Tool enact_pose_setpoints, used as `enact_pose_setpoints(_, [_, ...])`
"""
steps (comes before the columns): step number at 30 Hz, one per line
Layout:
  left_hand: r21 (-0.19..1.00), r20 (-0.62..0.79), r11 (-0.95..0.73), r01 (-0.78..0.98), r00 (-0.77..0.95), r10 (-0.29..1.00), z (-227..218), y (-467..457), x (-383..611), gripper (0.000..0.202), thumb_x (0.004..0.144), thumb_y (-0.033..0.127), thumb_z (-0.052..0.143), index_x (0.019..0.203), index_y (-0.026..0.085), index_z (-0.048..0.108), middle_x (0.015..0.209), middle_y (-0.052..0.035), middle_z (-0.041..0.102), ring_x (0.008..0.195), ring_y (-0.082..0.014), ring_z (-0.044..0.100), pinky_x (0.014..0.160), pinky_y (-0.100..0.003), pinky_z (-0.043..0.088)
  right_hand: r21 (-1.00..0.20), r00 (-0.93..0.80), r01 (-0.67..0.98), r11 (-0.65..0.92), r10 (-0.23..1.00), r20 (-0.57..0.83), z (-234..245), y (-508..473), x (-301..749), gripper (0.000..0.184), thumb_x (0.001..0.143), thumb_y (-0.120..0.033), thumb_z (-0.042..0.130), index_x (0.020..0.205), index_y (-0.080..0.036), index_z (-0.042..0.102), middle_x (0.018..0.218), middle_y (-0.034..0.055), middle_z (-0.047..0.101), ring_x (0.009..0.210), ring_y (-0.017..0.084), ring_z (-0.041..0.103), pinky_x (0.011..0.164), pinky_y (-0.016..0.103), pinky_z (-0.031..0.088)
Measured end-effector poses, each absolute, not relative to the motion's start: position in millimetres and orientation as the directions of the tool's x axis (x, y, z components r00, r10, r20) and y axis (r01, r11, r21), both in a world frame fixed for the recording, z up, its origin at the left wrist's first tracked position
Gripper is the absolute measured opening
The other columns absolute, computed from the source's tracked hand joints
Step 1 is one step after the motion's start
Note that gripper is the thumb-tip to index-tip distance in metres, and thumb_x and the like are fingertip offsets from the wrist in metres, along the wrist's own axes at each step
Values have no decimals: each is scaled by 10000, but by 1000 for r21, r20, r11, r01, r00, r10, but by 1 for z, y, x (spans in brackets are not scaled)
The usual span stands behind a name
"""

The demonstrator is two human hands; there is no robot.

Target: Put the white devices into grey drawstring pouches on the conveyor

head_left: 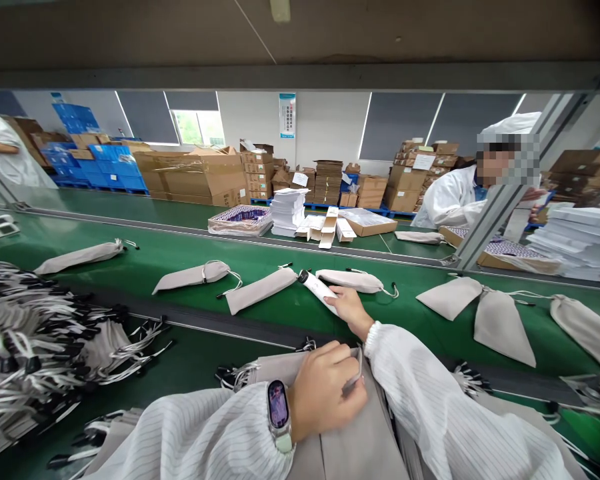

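Note:
My right hand [349, 308] reaches out over the green conveyor belt [290, 307] and grips a white wand-shaped device [316, 287] with a dark tip. My left hand [325, 390], a smartwatch on its wrist, is closed on the mouth of a grey drawstring pouch [345, 433] that tops a stack in front of me. Filled grey pouches lie on the belt on both sides of the device, one pouch [260, 289] to its left and another [355, 280] just behind my right hand.
A big heap of empty pouches [40, 340] with black-and-white cords lies at the left. Across the belt a person in white [460, 193] works beside white boxes [287, 210], trays and cartons. An aluminium post [500, 200] slants at right.

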State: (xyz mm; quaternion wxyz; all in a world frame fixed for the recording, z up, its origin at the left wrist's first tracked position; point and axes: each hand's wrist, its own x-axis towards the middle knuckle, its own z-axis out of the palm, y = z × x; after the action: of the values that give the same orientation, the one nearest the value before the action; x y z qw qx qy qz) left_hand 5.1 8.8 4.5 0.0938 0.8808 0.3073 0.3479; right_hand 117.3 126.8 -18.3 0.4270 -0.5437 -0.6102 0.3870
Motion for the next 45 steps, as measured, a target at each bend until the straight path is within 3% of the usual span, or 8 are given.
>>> enact_pose_setpoints(3, [381,552,-795,473,573,606,4,9,5,189,653,138,411,534,158,265,557,8,326,559,-118,341,499,-249,280,-979,-110,179,95,991,76,-7,119,118,432,717,-294,466,1101,-98,439,974,88,538,912,226,491,791,366,380])
enact_pose_setpoints(6, [383,550,-792,476,572,609,3,8,5,189,658,142,410,537,158,266,561,7,327,559,-118,340,502,-247,283,-982,-237,-144,119,960,151,13,106,114,553,706,-276,511,1203,-164,297,1045,54,505,967,167,465,839,296,360])
enact_pose_setpoints(10, [372,554,-797,476,575,602,2,8,5,188,666,154,412,533,158,279,561,7,329,556,-117,343,502,-247,290,-886,-380,-462,37,894,235,38,87,104,651,628,-179,620,1180,-241,278,884,8,544,869,152,518,815,293,377])
enact_pose_setpoints(14, [359,576,-806,470,568,588,2,7,5,177,665,150,403,519,160,303,550,8,326,544,-118,345,498,-251,303,-885,-356,-454,100,890,283,55,74,99,589,623,-175,629,1114,-266,318,858,-8,521,839,163,529,782,319,402])
enact_pose_setpoints(19, [353,578,-811,466,574,581,3,8,5,168,670,159,396,517,164,325,555,3,338,545,-122,353,491,-250,314,-859,-45,-320,400,899,435,70,65,97,425,666,-216,605,1025,-254,381,813,-15,504,740,136,528,731,312,424])
enact_pose_setpoints(24, [343,580,-822,454,586,566,2,9,6,154,677,167,388,528,165,352,561,-4,363,558,-129,364,501,-256,323,-761,128,-162,628,778,615,72,59,91,203,664,-213,597,778,-204,429,859,7,479,756,149,523,705,298,429])
enact_pose_setpoints(31, [341,560,-814,471,594,578,3,8,6,172,663,138,401,523,160,305,560,2,332,551,-120,346,481,-251,290,-826,-123,27,564,822,557,40,78,99,151,656,-215,586,772,-176,498,748,6,523,698,149,515,651,272,413])
enact_pose_setpoints(45, [404,515,-795,453,606,607,7,7,4,174,710,143,375,558,163,291,589,-1,338,582,-130,355,508,-255,295,-845,28,66,531,845,534,44,78,105,170,645,-232,590,773,-175,493,724,-11,491,626,115,472,568,222,392])
